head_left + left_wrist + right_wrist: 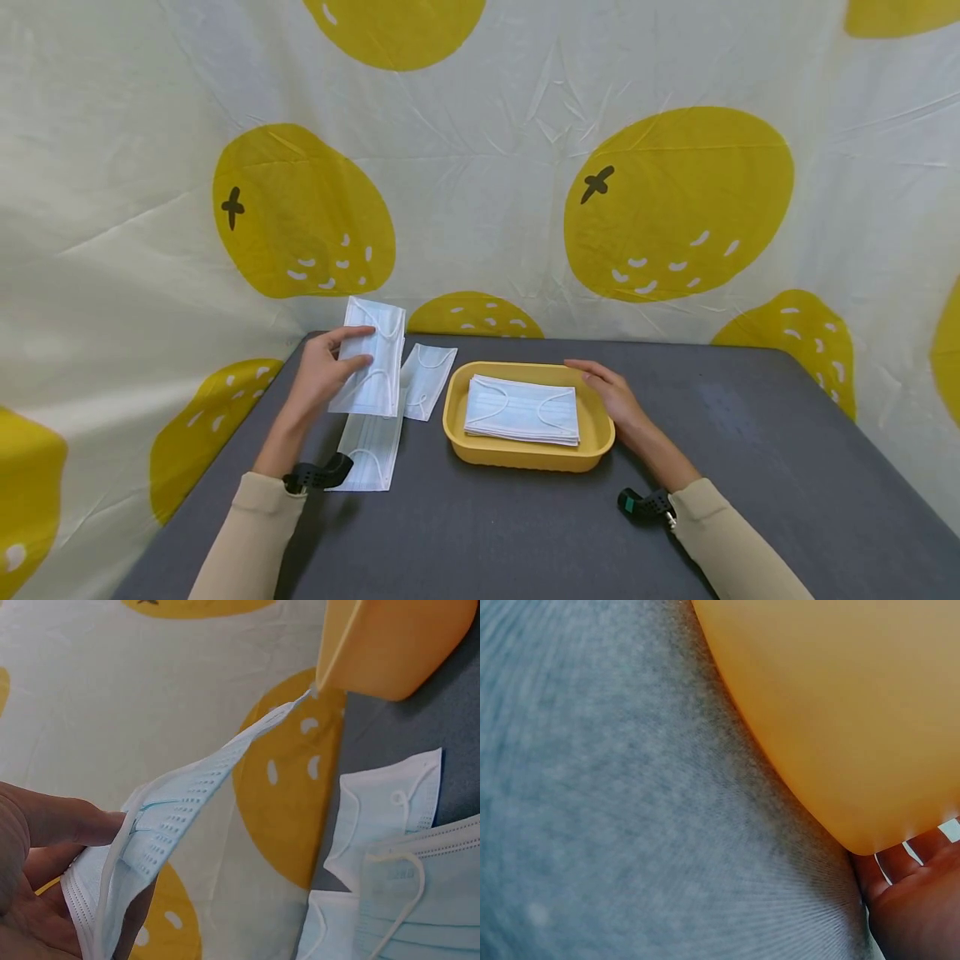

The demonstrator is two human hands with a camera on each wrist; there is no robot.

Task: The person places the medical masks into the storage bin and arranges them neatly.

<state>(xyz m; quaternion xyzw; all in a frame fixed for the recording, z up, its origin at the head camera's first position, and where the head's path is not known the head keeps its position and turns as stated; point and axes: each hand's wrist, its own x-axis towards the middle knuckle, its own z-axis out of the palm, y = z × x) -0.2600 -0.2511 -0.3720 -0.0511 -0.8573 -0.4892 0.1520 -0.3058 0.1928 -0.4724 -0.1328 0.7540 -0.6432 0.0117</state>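
Observation:
My left hand [322, 371] pinches a light-blue face mask [378, 354] between thumb and fingers, holding it up above the table. In the left wrist view this mask [187, 791] is seen edge-on and bowed, with the thumb on its near side. A stack of face masks [521, 408] lies in a yellow plastic basket [525, 460]. Against the basket's right end rests my right hand [618, 404], its fingers extended along the outer wall; the right wrist view shows the fingers partly hidden behind the basket [855, 727].
Left of the basket, more face masks lie on the dark grey table [510, 533], one mask [429, 379] at the back and another mask [373, 454] nearer. A white curtain [480, 217] with yellow fruit prints hangs behind the table's far edge.

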